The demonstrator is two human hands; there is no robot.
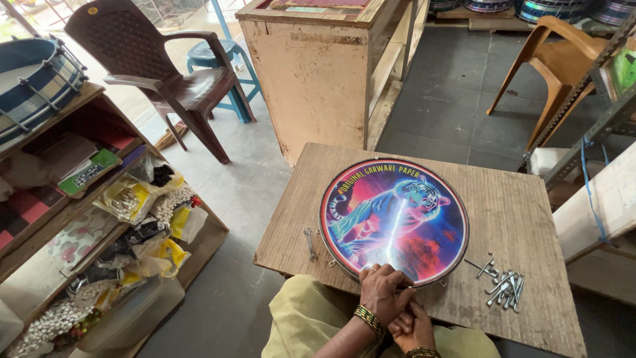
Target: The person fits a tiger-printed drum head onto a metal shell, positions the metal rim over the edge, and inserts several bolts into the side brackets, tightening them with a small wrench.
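Note:
A round drum (pixel 393 219) with a colourful tiger picture on its head lies flat on a small wooden table (pixel 523 199). My left hand (pixel 383 290) rests on the drum's near rim, fingers curled over the edge. My right hand (pixel 412 327) is tucked just below it at the table's near edge, fingers closed; what it holds is hidden. A small spanner (pixel 309 243) lies to the left of the drum. A heap of metal bolts and hooks (pixel 503 285) lies to the right of it.
A brown plastic chair (pixel 165 73) and a blue stool (pixel 218 56) stand at the far left. A wooden cabinet (pixel 318 73) stands behind the table. Shelves (pixel 79 199) with bags of small parts and a drum (pixel 30 79) fill the left. An orange chair (pixel 563 59) is at far right.

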